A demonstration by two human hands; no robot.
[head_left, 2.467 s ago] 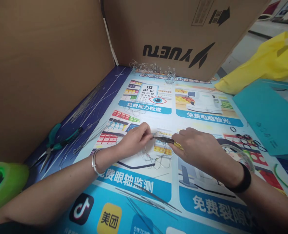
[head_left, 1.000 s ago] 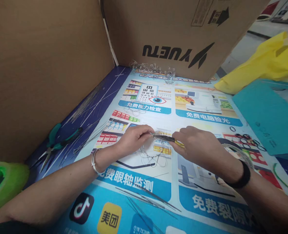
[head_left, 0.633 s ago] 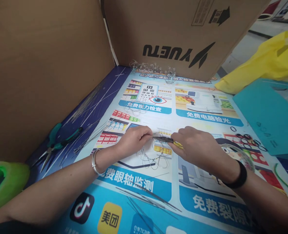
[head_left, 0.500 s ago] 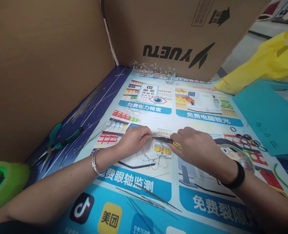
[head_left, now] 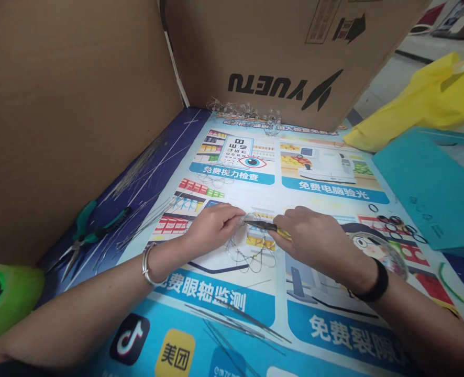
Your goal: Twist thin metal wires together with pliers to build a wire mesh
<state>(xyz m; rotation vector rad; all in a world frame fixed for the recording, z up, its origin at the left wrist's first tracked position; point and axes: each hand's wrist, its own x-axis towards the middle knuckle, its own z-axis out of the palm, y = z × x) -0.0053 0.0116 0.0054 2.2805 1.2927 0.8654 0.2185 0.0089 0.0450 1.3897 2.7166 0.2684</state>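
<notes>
At the centre of a printed blue-and-white poster mat (head_left: 235,301), the left hand (head_left: 212,228) pinches one end of a looped piece of thin silver wire (head_left: 251,256); the right hand (head_left: 314,238) is closed round slim yellow-handled pliers (head_left: 265,226), tip meeting the wire at the left fingertips. A small heap of bent wire pieces (head_left: 247,111) lies against the brown cardboard box (head_left: 279,52) — seemingly finished work; straight silver wires (head_left: 141,173) lie unused beside teal-handled pliers (head_left: 86,235).

Bright, even light, soft shadows beneath the forearms, mild glare on the glossy poster (head_left: 255,193), wide-angle bending at the edges.
</notes>
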